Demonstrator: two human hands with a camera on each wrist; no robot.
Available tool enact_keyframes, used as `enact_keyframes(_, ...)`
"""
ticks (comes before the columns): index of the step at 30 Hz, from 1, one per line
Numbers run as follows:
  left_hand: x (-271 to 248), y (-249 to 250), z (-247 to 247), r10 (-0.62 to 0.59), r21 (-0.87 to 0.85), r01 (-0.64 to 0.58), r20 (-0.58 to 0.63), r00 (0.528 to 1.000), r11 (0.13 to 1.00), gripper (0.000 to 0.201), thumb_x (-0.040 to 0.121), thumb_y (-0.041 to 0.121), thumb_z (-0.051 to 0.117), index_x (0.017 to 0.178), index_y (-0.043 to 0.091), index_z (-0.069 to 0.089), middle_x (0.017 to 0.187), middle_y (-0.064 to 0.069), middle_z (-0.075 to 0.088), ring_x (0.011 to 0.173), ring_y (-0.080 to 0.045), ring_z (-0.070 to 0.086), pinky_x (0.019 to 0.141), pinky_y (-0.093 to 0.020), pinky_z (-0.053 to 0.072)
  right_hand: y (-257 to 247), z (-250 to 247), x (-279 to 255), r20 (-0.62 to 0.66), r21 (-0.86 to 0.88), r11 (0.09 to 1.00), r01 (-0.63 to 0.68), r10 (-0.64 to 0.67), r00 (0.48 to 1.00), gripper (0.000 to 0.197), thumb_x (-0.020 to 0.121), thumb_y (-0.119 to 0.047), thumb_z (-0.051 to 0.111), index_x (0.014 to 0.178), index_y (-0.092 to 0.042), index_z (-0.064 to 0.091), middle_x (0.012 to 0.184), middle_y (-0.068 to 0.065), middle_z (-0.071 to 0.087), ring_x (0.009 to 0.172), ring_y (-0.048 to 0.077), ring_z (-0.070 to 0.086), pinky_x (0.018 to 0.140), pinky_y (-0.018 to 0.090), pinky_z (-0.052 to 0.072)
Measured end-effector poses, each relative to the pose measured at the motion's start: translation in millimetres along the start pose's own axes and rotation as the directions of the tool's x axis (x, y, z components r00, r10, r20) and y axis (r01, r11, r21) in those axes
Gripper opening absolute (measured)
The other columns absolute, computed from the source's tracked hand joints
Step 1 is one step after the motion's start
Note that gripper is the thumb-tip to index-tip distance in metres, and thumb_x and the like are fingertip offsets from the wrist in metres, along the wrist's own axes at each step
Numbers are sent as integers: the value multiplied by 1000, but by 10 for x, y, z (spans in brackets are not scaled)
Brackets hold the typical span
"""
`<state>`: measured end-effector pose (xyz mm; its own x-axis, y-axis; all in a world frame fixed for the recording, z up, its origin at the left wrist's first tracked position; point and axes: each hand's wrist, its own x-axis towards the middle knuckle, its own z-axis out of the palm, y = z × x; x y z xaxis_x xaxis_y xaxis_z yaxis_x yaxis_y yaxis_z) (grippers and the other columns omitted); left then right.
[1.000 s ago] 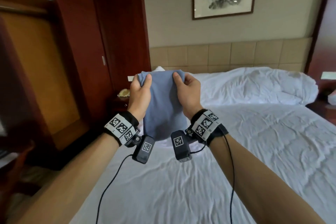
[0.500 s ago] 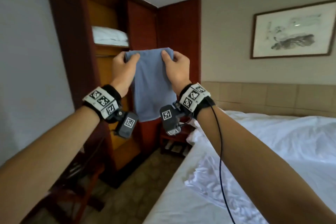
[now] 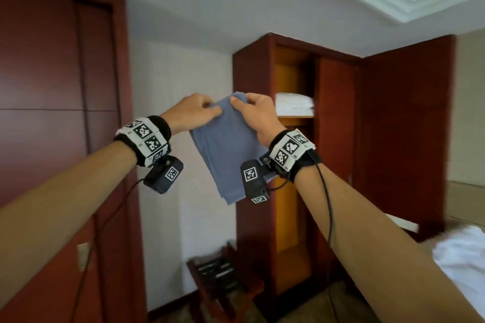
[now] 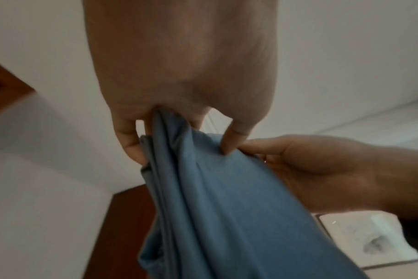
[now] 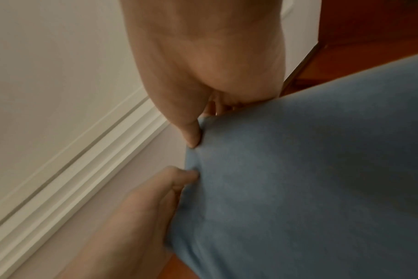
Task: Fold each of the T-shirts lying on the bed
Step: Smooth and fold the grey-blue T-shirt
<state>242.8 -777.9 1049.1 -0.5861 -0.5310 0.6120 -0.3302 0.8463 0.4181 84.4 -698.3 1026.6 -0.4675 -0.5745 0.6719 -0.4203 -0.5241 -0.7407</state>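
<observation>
So, folded blue T-shirt (image 3: 231, 149) hangs in mid-air at frame centre of the head view, held up by both hands at its top edge, well clear of the bed (image 3: 464, 265), which shows only as white sheets at the lower right corner. Left hand (image 3: 189, 113) pinches the top left corner, thumb on the near side & fingers (image 4: 129, 139) curled behind the fabric; left wrist view shows several stacked layers bunched between them. Right hand (image 3: 258, 115) grips the top right corner, thumb pressed on the front face, fingers wrapped behind. Hands sit close together, nearly touching at the top of the shirt. Shirt drapes down & slightly tilted, lower end toward bottom centre, partly behind the right wrist cam (image 3: 253, 181). Bkgd: open wooden wardrobe (image 3: 296, 165) centre-right w/ white folded linen (image 3: 294, 105) on a shelf, just right of the right hand; dark red door (image 3: 52, 113) at left; wooden luggage rack (image 3: 217, 278) low centre.
</observation>
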Motion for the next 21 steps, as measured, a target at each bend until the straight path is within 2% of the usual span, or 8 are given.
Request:
enact_keyframes(2,21,-388,-200,10,95,-11,9,1000,995,35,95,44,63,79,13,65,73,1,65,63,-9,58,57,-28,40,138,462,114,56,58,998,8,-11,998,16,94,-19,73,97,-2,75,99,20,76,91,32,74,85,50,61)
enact_keyframes(5,31,-962,-441,54,171,-45,-49,997,984,37,97,39,66,68,19,56,61,8,54,49,1,49,49,-19,33,402,1106,259,108,180,984,-10,-10,994,13,94,-17,73,96,-4,74,102,21,75,87,25,72,87,48,60)
enact_keyframes(9,148,-1629,-816,60,301,-33,-80,995,953,37,97,33,67,67,15,56,60,5,52,50,-2,45,51,-22,31,834,1943,494,206,366,927,-75,-3,978,25,95,-23,73,108,-1,73,108,19,75,103,32,73,94,49,59)
enact_keyframes(11,247,-1959,-1065,37,364,-5,-82,996,931,34,97,31,68,71,9,60,64,-3,56,53,-5,45,52,-24,33,1075,2398,624,290,458,881,-115,-26,957,32,95,-25,73,116,-1,71,111,18,75,108,33,72,96,48,58)
enact_keyframes(13,353,-2258,-1357,11,428,26,-86,996,903,27,96,30,68,79,10,67,73,-5,65,61,-10,53,55,-23,37,1313,2879,757,409,498,850,-172,-55,911,38,93,-27,75,124,-6,68,116,12,75,110,27,72,98,44,57)
enact_keyframes(16,448,-2726,-1836,-16,480,83,-141,990,874,14,95,27,68,83,21,71,82,-1,71,73,-14,62,62,-28,43,1632,3679,891,587,458,856,-239,-89,805,48,86,-19,82,130,-9,65,121,8,74,113,24,71,103,43,54)
enact_keyframes(18,469,-3049,-2182,-35,513,122,-176,984,850,12,95,25,68,84,22,72,82,-1,71,72,-13,60,62,-29,43,1777,4274,930,675,432,856,-284,-98,731,58,76,-15,89,129,-7,65,121,9,74,114,24,70,105,45,53)
enact_keyframes(21,402,-3555,-2718,-88,559,197,-215,973,806,15,96,21,67,82,21,70,76,0,67,67,-11,55,60,-28,39,1885,5212,923,770,405,851,-335,-119,627,71,64,-21,96,127,-6,66,120,10,74,114,26,70,105,49,52)
